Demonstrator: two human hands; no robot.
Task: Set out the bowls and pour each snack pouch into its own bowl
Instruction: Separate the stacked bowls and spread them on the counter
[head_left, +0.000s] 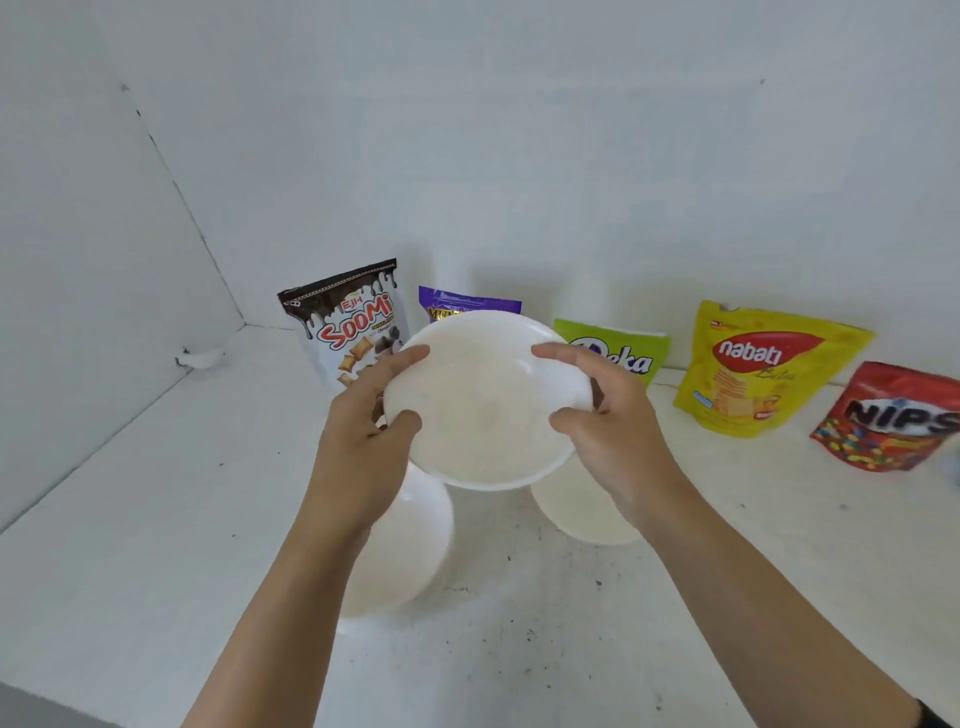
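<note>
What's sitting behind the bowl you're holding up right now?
A purple pouch stands behind the white bowl; only its top strip shows, the rest is covered. The bowl also hides parts of the Soomi pouch and green pouch.

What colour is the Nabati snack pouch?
Yellow, with a red logo patch; the Nabati pouch shows in the head view, the only one.

Grip: bowl (488, 400) up off table (156, 519), left hand (369, 415) on its left rim, right hand (608, 431) on its right rim. Below grip, on table: second bowl (410, 551) just left, third bowl (576, 514) just right, both partly under held one. Behind grip, pouches upright along wall (519, 156): Soomi pouch (348, 322) behind-left, half-hidden pouch (467, 302) straight behind, Deka pouch (623, 353) behind-right. Nabati pouch (753, 369), then Nips pouch (888, 415), well off right.
</note>
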